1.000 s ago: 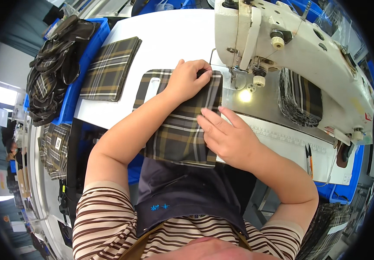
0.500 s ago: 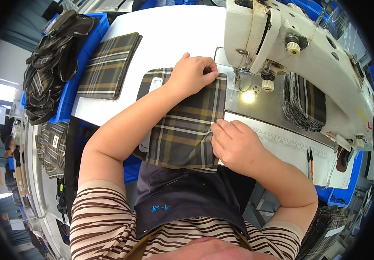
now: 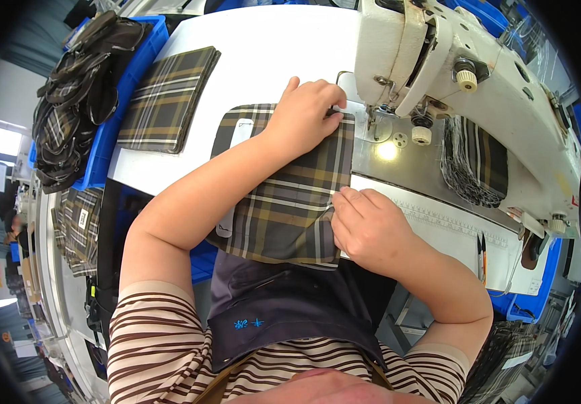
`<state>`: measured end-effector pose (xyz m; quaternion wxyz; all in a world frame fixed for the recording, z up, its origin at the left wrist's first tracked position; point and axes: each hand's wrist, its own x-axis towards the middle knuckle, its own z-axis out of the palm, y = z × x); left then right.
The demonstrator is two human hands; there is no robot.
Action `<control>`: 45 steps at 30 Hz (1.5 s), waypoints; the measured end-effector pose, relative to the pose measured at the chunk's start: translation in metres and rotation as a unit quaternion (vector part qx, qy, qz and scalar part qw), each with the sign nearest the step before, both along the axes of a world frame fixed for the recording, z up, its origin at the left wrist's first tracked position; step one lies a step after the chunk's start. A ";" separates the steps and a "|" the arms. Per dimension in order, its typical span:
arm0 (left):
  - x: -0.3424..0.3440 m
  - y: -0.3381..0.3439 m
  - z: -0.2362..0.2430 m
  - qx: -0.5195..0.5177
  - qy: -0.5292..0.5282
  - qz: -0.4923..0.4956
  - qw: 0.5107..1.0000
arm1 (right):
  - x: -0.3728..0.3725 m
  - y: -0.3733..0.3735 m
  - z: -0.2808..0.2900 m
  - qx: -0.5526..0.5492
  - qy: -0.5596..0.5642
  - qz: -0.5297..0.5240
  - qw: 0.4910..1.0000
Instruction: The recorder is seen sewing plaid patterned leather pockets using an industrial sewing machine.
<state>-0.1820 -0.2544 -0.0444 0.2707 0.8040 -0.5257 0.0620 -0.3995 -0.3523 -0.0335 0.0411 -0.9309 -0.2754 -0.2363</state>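
Observation:
A plaid fabric piece point(image 3: 280, 209) with rounded corners lies at the table's front, a white strip point(image 3: 224, 222) showing at its left side. My left hand point(image 3: 307, 114) is closed on its top right corner, left of the sewing machine's needle area point(image 3: 374, 121). My right hand point(image 3: 368, 229) pinches the right edge lower down, where the cloth puckers slightly.
A stack of plaid squares point(image 3: 162, 101) lies left, beside a blue bin point(image 3: 99, 153) of dark pieces. The white sewing machine point(image 3: 479, 81) fills the right, with another plaid stack point(image 3: 475, 161) on its metal bed, a printed ruler point(image 3: 449, 219) and slim tools point(image 3: 482, 259) in front.
My right fingers were raised and loose a second ago; they have moved down and closed on the fabric's edge. My left hand has shifted slightly up and right with the piece's top corner.

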 end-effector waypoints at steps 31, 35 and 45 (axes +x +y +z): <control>-0.028 0.004 -0.005 -0.029 -0.113 -0.147 0.982 | -0.012 -0.003 0.003 -0.019 0.067 -0.036 0.997; -0.027 0.004 -0.007 -0.036 -0.114 -0.148 0.982 | -0.012 -0.002 0.005 -0.018 0.074 -0.039 0.996; -0.048 0.033 0.002 -0.011 -0.025 -0.160 0.987 | -0.013 0.003 0.009 0.015 0.063 -0.044 0.997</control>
